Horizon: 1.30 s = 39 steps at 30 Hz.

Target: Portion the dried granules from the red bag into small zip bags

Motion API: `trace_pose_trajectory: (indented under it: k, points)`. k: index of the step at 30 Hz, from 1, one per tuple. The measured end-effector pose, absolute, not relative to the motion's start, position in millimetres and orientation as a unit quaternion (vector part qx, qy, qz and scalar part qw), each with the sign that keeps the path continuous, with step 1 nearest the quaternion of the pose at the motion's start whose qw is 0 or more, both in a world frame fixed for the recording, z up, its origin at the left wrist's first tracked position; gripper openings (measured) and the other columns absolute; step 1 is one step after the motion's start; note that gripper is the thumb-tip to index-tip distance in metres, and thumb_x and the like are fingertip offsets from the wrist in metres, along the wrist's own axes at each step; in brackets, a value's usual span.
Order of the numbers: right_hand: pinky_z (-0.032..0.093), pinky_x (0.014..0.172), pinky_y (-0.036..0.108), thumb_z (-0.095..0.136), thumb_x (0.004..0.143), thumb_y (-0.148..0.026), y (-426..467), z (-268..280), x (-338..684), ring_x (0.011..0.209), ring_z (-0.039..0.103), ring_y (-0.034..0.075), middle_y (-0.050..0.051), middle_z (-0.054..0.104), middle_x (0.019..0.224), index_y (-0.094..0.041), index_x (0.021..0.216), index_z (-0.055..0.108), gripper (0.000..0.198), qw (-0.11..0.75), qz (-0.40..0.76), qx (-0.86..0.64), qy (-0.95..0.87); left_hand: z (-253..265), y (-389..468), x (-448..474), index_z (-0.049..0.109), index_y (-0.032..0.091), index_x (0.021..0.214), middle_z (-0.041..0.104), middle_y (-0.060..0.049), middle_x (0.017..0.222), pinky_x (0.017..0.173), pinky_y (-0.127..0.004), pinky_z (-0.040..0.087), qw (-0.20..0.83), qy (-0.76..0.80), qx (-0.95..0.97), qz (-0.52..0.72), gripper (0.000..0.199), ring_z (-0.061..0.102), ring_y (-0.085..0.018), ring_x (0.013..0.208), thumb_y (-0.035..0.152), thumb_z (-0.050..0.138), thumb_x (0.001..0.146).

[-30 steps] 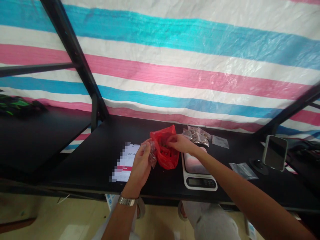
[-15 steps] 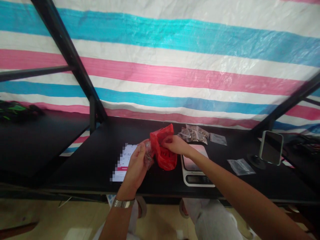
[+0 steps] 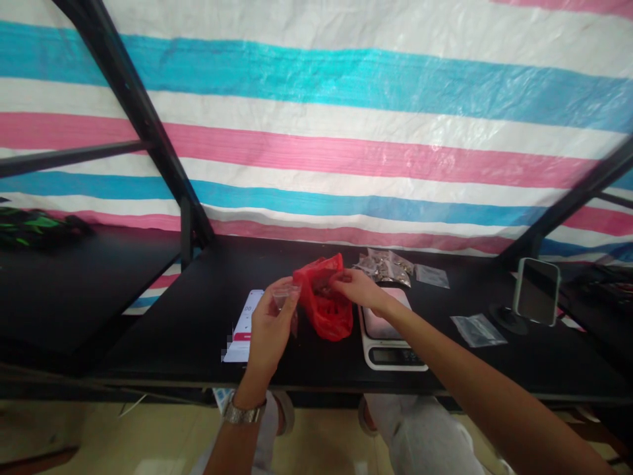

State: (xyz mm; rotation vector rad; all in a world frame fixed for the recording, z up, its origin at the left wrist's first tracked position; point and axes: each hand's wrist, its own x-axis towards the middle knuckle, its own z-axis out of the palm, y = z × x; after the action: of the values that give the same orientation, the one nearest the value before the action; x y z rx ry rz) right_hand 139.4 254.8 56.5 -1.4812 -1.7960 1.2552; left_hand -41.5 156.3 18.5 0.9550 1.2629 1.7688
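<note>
A red plastic bag [image 3: 332, 322] stands open on the black table, with small dark pieces inside its mouth. My left hand [image 3: 271, 323] is closed on a small clear plastic bag [image 3: 283, 293], held up against the left side of the red one. At the red bag's right rim is my right hand [image 3: 353, 289], its fingers bent together over the opening; what they pinch is too small to make out. Just right of the bag and partly under my right forearm sits a white kitchen scale [image 3: 372, 356].
Several filled clear packets [image 3: 390, 267] lie in a pile behind the scale. Flat clear bags [image 3: 477, 330] rest to the right, near a phone on a stand [image 3: 537, 291]. A phone with a lit screen [image 3: 242, 336] lies left of my left hand. Striped sheeting [image 3: 346, 152] hangs behind.
My right hand has drawn back slightly to the right, from inside the red bag toward its rim. My left hand has turned, and the clear bag now sits higher in its fingers.
</note>
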Motion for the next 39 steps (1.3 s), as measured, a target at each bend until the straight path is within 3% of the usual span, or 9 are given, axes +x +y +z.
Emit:
trace_pose_trajectory:
  k: [6,11,17,21,25,28,35,37,39]
  points:
    - [0.051,0.067,0.023,0.068,0.095,-0.02,245.2,65.8,143.2,0.073,0.071,0.015,0.005,0.081,0.085,-0.015,0.091,0.078,0.012,0.261,0.491,-0.516,-0.652,35.8,141.5,-30.1,0.08,0.027,0.105,0.074,-0.005,0.114,0.112,-0.04,0.047,0.179,0.51,0.486,0.687,0.023,0.066,-0.027,0.115,0.039,0.085,0.085]
    - [0.056,0.09,0.031,0.071,0.093,-0.026,233.2,84.3,155.9,0.091,0.078,0.019,0.007,0.084,0.095,-0.017,0.095,0.077,0.011,0.289,0.51,-0.483,-0.651,26.3,144.6,-28.2,0.078,0.027,0.114,0.078,-0.005,0.104,0.102,-0.041,0.051,0.24,0.518,0.51,0.643,0.032,0.07,-0.026,0.102,0.04,0.085,0.085]
    - [0.057,0.086,0.031,0.07,0.095,-0.032,215.9,105.3,159.0,0.093,0.077,0.02,0.007,0.083,0.1,-0.019,0.102,0.075,0.016,0.326,0.462,-0.428,-0.705,22.2,148.0,-26.6,0.079,0.026,0.116,0.08,-0.005,0.11,0.104,-0.042,0.052,0.289,0.537,0.477,0.632,0.039,0.071,-0.027,0.105,0.032,0.088,0.079]
    - [0.056,0.087,0.032,0.071,0.095,-0.028,200.6,110.3,146.4,0.092,0.075,0.02,0.005,0.081,0.102,-0.021,0.104,0.075,0.012,0.346,0.339,-0.401,-0.778,26.2,146.3,-20.1,0.078,0.026,0.121,0.079,-0.008,0.123,0.11,-0.043,0.05,0.341,0.511,0.455,0.645,0.046,0.071,-0.029,0.117,0.026,0.089,0.076]
    - [0.051,0.101,0.038,0.073,0.094,-0.019,187.0,109.7,140.7,0.111,0.072,0.024,0.008,0.078,0.122,-0.025,0.114,0.075,0.021,0.307,0.175,-0.363,-0.863,26.6,146.2,-16.3,0.077,0.027,0.123,0.077,-0.008,0.131,0.113,-0.045,0.05,0.366,0.494,0.428,0.663,0.046,0.07,-0.03,0.124,0.024,0.087,0.078]
    - [0.05,0.102,0.04,0.071,0.097,-0.018,182.7,106.6,142.9,0.119,0.071,0.026,0.009,0.076,0.131,-0.027,0.124,0.074,0.028,0.29,0.12,-0.349,-0.883,25.7,145.6,-16.3,0.077,0.027,0.123,0.076,-0.008,0.134,0.116,-0.045,0.048,0.376,0.487,0.426,0.663,0.046,0.069,-0.03,0.128,0.025,0.088,0.078]
    - [0.051,0.1,0.037,0.071,0.1,-0.025,188.2,103.6,149.3,0.114,0.072,0.024,0.008,0.077,0.124,-0.025,0.12,0.072,0.02,0.379,0.125,-0.345,-0.85,24.3,142.6,-23.8,0.075,0.026,0.129,0.077,-0.007,0.127,0.11,-0.04,0.052,0.386,0.484,0.426,0.66,0.052,0.072,-0.026,0.118,0.028,0.09,0.079]
    - [0.052,0.098,0.036,0.07,0.1,-0.026,193.2,101.6,150.1,0.11,0.072,0.024,0.007,0.077,0.121,-0.025,0.115,0.074,0.016,0.364,0.128,-0.367,-0.846,26.4,139.6,-27.3,0.075,0.025,0.127,0.079,-0.007,0.12,0.107,-0.038,0.054,0.392,0.473,0.41,0.674,0.049,0.073,-0.025,0.112,0.031,0.089,0.08]
    - [0.051,0.097,0.036,0.071,0.099,-0.024,199.7,96.7,148.8,0.106,0.073,0.023,0.006,0.078,0.117,-0.025,0.109,0.075,0.011,0.294,0.124,-0.394,-0.862,29.1,134.3,-29.9,0.073,0.026,0.126,0.079,-0.006,0.116,0.101,-0.036,0.057,0.4,0.465,0.388,0.688,0.048,0.075,-0.023,0.106,0.036,0.088,0.082]
